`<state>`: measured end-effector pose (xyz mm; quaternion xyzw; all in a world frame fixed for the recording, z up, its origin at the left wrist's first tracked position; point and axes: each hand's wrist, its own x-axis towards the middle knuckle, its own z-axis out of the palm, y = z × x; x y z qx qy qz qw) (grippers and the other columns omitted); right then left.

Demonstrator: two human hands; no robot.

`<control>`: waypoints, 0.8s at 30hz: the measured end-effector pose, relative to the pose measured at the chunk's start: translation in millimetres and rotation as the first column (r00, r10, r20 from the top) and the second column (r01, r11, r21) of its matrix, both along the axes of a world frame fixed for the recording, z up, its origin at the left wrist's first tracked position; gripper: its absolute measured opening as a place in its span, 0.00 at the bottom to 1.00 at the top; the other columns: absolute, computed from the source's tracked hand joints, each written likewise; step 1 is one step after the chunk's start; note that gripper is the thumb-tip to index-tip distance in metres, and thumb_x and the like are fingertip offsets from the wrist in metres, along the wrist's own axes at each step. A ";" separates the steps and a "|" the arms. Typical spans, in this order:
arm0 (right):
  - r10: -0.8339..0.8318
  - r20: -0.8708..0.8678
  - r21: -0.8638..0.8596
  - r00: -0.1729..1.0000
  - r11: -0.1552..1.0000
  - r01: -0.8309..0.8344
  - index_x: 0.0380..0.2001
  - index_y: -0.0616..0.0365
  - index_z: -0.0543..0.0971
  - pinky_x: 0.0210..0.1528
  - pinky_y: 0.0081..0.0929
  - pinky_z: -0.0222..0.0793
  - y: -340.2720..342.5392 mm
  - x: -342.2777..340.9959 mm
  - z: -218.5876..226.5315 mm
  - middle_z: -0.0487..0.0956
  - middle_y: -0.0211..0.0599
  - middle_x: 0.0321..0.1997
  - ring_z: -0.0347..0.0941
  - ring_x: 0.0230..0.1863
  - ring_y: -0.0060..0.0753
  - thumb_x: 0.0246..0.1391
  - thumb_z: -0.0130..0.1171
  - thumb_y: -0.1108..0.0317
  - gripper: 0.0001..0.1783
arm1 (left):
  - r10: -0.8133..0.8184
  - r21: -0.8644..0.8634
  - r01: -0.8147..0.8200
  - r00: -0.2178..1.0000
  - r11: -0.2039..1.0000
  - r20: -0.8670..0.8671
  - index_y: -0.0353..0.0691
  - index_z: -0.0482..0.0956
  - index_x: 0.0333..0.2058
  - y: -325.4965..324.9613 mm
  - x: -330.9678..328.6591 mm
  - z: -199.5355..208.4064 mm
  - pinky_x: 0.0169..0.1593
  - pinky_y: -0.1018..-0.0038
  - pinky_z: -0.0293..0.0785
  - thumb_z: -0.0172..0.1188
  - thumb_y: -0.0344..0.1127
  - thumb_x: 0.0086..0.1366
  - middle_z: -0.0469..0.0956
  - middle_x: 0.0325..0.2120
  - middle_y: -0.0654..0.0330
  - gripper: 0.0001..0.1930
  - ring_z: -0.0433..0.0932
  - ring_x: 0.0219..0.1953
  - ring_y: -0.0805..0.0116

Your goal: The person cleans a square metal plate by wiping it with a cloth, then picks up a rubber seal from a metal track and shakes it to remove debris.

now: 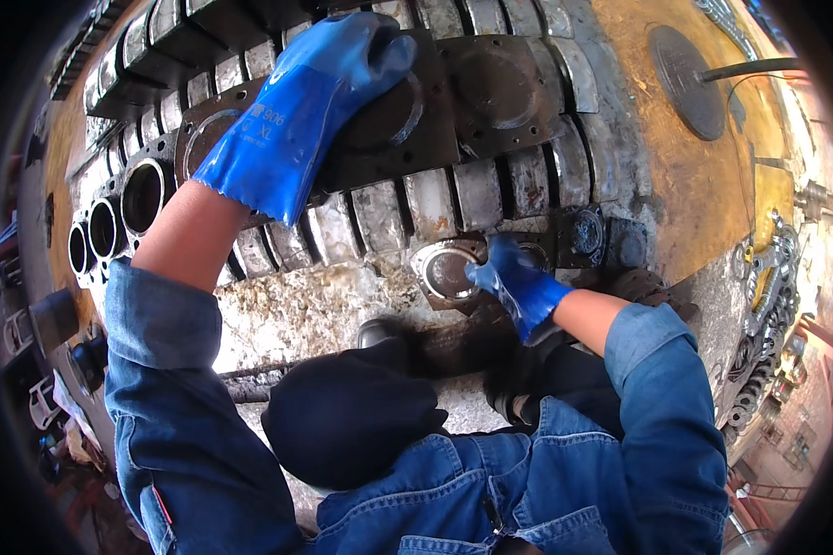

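Observation:
My left hand (356,60), in a long blue rubber glove, is over a dark square metal plate (393,153) with a round raised ring. Its fingers curl in toward the thumb, and whatever lies inside them is hidden. Lower down, my right hand (518,282), also gloved in blue, grips the edge of a small flange plate (449,271) with a bright ring around its middle. The thumb and fingers close at the right side of that ring. Another dark plate (495,92) with a circular mark sits to the right of my left hand.
Rows of grey metal blocks (430,202) run beneath the plates. Flanges with round holes (143,194) stand at the left. Small dark flanges (583,231) lie right of my right hand. A round disc with a rod (685,81) and a line of metal rings (754,388) are farther right.

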<state>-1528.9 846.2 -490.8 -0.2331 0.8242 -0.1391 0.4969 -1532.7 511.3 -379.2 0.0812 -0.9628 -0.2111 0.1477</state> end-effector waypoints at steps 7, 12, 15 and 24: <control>-0.054 0.334 0.074 0.941 0.997 0.031 0.33 0.64 0.83 0.33 0.32 0.67 2.5 -13.5 50.4 0.78 0.37 0.24 0.69 0.27 0.27 0.53 0.65 0.62 0.13 | 0.061 -0.060 -0.055 0.993 0.997 0.103 0.40 0.82 0.43 10.6 -12.4 8.9 0.45 0.58 0.78 0.58 0.52 0.64 0.83 0.37 0.46 0.21 0.82 0.41 0.45; 0.266 -0.019 0.131 0.964 0.956 -0.261 0.40 0.59 0.83 0.40 0.42 0.76 -10.7 -35.2 147.3 0.83 0.48 0.32 0.81 0.34 0.48 0.45 0.66 0.56 0.21 | 0.065 -0.035 -0.061 0.991 0.998 0.121 0.39 0.81 0.46 12.8 -3.2 12.2 0.46 0.57 0.77 0.57 0.56 0.65 0.82 0.38 0.44 0.25 0.81 0.43 0.44; 0.392 -0.460 -0.019 0.797 0.893 -0.450 0.39 0.55 0.83 0.38 0.47 0.76 3.2 -52.8 219.0 0.81 0.46 0.28 0.79 0.30 0.54 0.42 0.64 0.63 0.18 | 0.091 -0.057 -0.085 0.990 0.995 0.108 0.39 0.81 0.46 9.6 3.1 18.0 0.47 0.56 0.77 0.57 0.55 0.65 0.82 0.38 0.44 0.24 0.81 0.43 0.43; 0.148 -0.981 0.040 0.127 0.792 -0.610 0.52 0.48 0.75 0.35 0.46 0.76 -47.4 -134.6 209.9 0.81 0.40 0.33 0.79 0.34 0.46 0.53 0.60 0.64 0.21 | 0.024 0.023 -0.027 0.992 0.999 0.124 0.39 0.81 0.45 13.4 -4.8 20.4 0.47 0.57 0.77 0.56 0.54 0.66 0.83 0.38 0.44 0.23 0.81 0.43 0.43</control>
